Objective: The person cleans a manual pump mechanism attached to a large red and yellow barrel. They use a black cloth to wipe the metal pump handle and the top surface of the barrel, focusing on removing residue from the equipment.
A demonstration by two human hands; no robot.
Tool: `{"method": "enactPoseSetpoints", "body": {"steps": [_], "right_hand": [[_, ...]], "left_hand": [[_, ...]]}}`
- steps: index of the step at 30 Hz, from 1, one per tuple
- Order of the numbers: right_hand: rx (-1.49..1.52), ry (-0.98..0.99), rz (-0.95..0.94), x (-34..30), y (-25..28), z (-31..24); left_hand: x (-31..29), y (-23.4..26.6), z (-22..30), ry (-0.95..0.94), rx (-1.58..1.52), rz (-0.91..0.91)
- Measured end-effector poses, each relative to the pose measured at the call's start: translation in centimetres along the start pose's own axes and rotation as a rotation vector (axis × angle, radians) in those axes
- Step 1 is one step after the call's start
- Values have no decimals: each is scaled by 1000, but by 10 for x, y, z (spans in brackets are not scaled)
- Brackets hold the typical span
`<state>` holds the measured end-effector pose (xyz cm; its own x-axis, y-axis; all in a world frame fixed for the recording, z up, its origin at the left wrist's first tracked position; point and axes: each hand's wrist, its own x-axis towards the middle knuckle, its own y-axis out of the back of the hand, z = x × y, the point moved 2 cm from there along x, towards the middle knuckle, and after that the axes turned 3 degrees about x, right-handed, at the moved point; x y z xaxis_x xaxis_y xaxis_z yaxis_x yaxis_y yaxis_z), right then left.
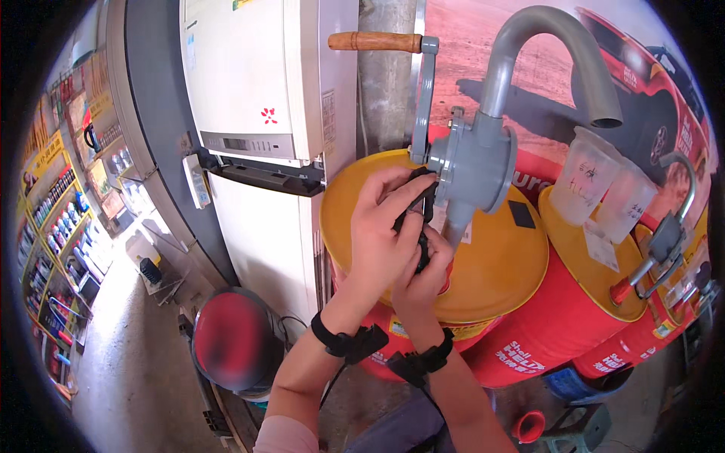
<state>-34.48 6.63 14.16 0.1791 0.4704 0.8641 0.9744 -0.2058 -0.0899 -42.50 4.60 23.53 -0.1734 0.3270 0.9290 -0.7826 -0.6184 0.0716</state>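
Observation:
My left hand (379, 234) is closed round a black, strap-like thing (428, 205) with a loop at its upper end. Just below and to the right, my right hand (423, 281) pinches the lower part of it; the fingers hide much of its shape. Both hands are above the yellow lid of a red drum (498, 291). Right behind them stands a grey rotary hand pump (474, 162) with a hooked spout, its crank raised and ending in a wooden handle (374, 41). Black bands with small black devices circle both wrists.
More red drums (555, 302) stand to the right, with two translucent jugs (585, 177) and another pump (666, 240). A white cabinet (257, 226) rises at the left, beside a dark-red round container (236, 336). A red funnel (529, 426) and green stool (580, 430) are low right.

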Motion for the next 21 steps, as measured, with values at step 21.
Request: {"method": "enactPoseSetpoints", "body": {"steps": [21], "right_hand": [[27, -34, 36, 2, 1, 9]], "left_hand": [[-8, -17, -2, 119, -34, 157]]}}
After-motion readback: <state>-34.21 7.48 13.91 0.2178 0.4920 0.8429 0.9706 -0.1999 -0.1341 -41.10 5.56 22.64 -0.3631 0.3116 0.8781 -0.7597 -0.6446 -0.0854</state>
